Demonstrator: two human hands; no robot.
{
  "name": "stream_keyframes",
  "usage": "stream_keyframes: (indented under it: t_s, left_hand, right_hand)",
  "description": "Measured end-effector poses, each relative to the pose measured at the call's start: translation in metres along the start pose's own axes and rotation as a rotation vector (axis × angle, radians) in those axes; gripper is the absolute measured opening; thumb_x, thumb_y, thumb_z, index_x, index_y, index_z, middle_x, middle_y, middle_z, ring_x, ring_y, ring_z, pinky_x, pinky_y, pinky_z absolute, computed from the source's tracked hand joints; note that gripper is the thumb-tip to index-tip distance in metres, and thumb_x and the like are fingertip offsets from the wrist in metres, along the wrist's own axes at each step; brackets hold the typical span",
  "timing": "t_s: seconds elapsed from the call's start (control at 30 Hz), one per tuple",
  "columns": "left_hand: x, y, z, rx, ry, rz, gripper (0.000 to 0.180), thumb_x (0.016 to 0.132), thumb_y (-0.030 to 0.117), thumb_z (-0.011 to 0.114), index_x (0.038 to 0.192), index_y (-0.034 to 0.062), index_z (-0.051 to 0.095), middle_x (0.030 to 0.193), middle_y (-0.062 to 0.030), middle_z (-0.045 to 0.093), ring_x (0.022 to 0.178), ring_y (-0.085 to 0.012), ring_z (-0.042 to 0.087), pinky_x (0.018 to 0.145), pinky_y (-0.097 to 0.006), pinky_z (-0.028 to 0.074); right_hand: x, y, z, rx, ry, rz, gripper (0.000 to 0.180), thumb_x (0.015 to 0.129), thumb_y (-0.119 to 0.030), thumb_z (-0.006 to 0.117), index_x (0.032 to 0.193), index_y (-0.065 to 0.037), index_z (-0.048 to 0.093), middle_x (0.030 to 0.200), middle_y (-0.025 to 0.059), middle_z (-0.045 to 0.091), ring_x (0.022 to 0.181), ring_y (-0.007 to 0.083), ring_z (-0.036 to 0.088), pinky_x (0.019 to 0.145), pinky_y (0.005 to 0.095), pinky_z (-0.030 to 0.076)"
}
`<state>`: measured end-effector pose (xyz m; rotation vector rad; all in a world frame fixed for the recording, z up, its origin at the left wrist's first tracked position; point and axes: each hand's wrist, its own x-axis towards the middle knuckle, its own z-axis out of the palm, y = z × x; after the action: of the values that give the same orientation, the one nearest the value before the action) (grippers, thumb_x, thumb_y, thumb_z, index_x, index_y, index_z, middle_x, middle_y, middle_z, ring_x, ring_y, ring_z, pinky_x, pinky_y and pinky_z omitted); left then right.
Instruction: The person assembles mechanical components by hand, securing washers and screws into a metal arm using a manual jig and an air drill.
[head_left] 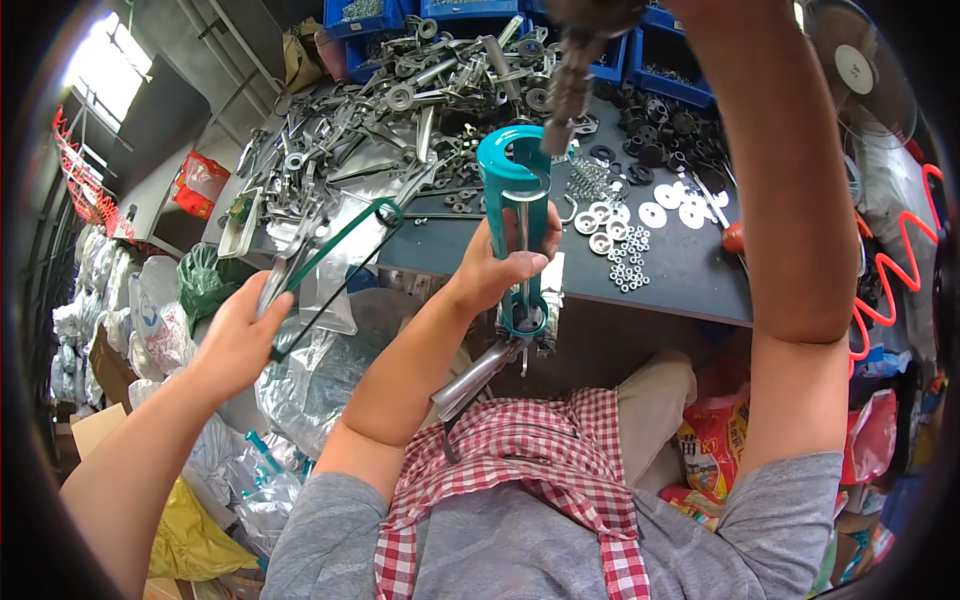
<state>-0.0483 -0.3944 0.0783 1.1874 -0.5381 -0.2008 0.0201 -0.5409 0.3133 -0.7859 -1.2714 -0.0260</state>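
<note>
My left hand (490, 262) is closed around the teal half-open barrel of a caulking gun (500, 165). The barrel stands upright with its open top away from me; its silver handle and trigger (482, 375) hang below, near my apron. My right forearm rises past the top edge, where my right hand (700, 8) is mostly cut off with its fingers unseen. Beside that hand, a blurred power screwdriver (575, 85) points down at the rim of the barrel and appears held by it. At left, another person's hand (235, 335) grips a green-framed caulking gun (340, 245).
Loose metal parts (400, 100) are heaped across the dark workbench (690, 285). Small nuts (628, 262), washers (655, 215), springs (597, 180) and black parts (665, 130) lie at its right. Blue bins (675, 85) line the back. A red coiled hose (890, 275) hangs right; plastic bags crowd the left.
</note>
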Motion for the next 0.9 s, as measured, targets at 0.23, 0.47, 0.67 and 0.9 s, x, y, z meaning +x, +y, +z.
stream_keyframes:
  t_s: [0.23,0.47,0.67,0.9]
  left_hand:
    - [-0.002,0.003,0.000,0.020,-0.003,0.006,0.044,0.061,0.022,0.064,0.098,0.0032,0.048,0.077,-0.0033,0.048,0.067,-0.0118,0.046,0.065,-0.026,0.037]
    - [0.001,0.001,-0.003,0.030,-0.026,0.029,0.041,0.061,0.020,0.062,0.096,0.0021,0.048,0.076,-0.0038,0.047,0.067,-0.0119,0.045,0.063,-0.025,0.037]
    - [-0.004,0.006,-0.003,0.024,0.014,0.046,0.041,0.060,0.019,0.060,0.096,0.0021,0.047,0.076,-0.0044,0.048,0.066,-0.0126,0.046,0.064,-0.027,0.037]
    - [-0.001,0.001,-0.002,0.000,0.010,0.037,0.038,0.061,0.014,0.060,0.095,0.0026,0.049,0.079,-0.0028,0.050,0.074,-0.0111,0.048,0.067,-0.025,0.040]
  right_hand:
    - [-0.013,0.030,0.038,-0.231,0.309,0.136,0.015,0.071,-0.013,0.061,0.081,-0.001,0.057,0.071,0.0095,0.058,0.063,0.0162,0.057,0.058,0.0297,0.048]
    - [-0.012,0.033,0.038,-0.252,0.316,0.118,0.014,0.071,-0.010,0.061,0.081,-0.002,0.056,0.067,0.0064,0.056,0.063,0.0144,0.057,0.057,0.0287,0.047]
    - [-0.004,0.019,0.063,-0.656,0.473,0.413,0.012,0.072,-0.009,0.060,0.080,-0.003,0.055,0.066,0.0044,0.054,0.059,0.0118,0.051,0.054,0.0269,0.042]
    - [-0.011,0.021,0.056,-0.451,0.450,0.195,0.014,0.074,-0.008,0.060,0.087,-0.002,0.055,0.070,0.0050,0.054,0.060,0.0130,0.052,0.055,0.0279,0.044]
